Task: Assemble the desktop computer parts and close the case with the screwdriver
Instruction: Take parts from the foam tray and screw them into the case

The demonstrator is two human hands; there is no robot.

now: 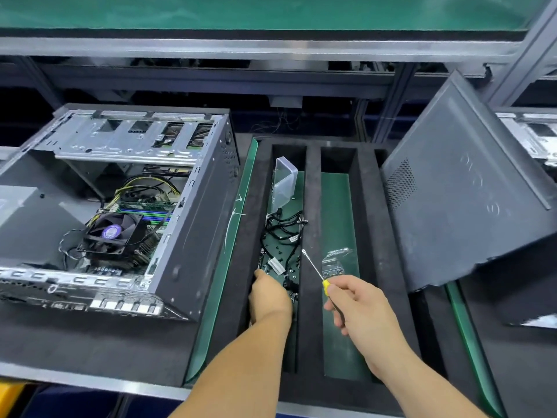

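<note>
An open desktop case [193, 206] lies on its side at the left, showing a CPU fan [113, 233], memory sticks and yellow-black cables. Its dark side panel [464, 200] leans upright at the right. A black foam tray [312, 206] stands between them. My left hand [269, 295] reaches palm-down into the tray's left slot among small screws and black cables [284, 229]; its fingertips are hidden. My right hand [354, 303] grips a yellow-handled screwdriver [316, 271] above the tray, shaft pointing up and left.
A clear plastic box [284, 182] stands at the far end of the left slot. Clear plastic bags [334, 260] lie in the middle slot. A white cable tie [232, 230] rests on the green mat edge. Another case [530, 137] sits far right.
</note>
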